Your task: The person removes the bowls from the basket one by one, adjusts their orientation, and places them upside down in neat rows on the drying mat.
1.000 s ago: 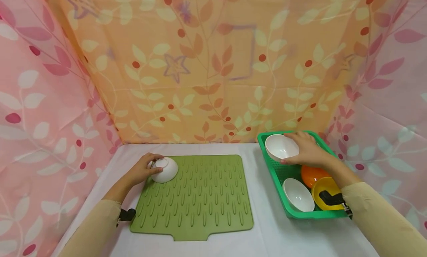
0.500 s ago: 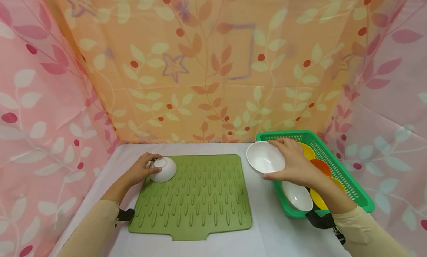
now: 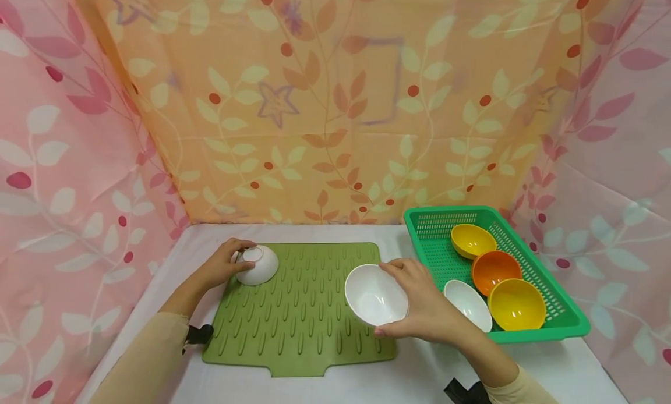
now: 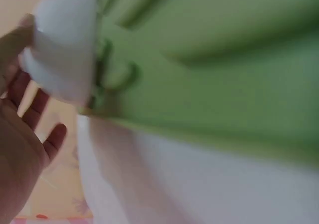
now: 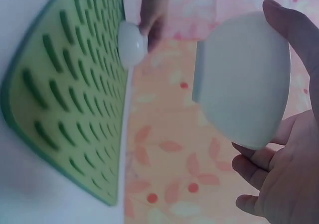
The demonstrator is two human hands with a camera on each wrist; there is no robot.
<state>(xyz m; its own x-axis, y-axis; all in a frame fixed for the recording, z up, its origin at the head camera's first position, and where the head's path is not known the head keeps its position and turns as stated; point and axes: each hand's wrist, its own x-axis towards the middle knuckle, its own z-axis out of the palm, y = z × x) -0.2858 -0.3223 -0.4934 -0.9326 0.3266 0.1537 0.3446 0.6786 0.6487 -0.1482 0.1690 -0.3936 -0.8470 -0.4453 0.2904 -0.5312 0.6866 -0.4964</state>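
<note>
A white bowl point(image 3: 264, 268) sits upside down on the back left corner of the green drying mat point(image 3: 304, 311). My left hand point(image 3: 226, 265) holds that bowl between thumb and fingers, as the left wrist view also shows. In my right hand point(image 3: 424, 302) is a second white bowl point(image 3: 374, 296), gripped by its rim with thumb and fingers on opposite sides. Its hollow faces up and toward me, over the mat's right edge. From the right wrist view, the held bowl point(image 5: 244, 79) hangs above the mat, its foot ring turned away from the palm.
To the right stands a green basket point(image 3: 435, 264) with perforated sides. Inside it lie a white bowl point(image 3: 468, 305), an orange bowl point(image 3: 496, 272), a yellow bowl point(image 3: 518, 305) and another yellow bowl point(image 3: 473, 241) behind. A patterned curtain point(image 3: 335, 177) closes off the back and sides.
My right hand has lifted the white bowl out of the basket and carried it left and toward me, over the mat's right edge. My left hand stays on its bowl.
</note>
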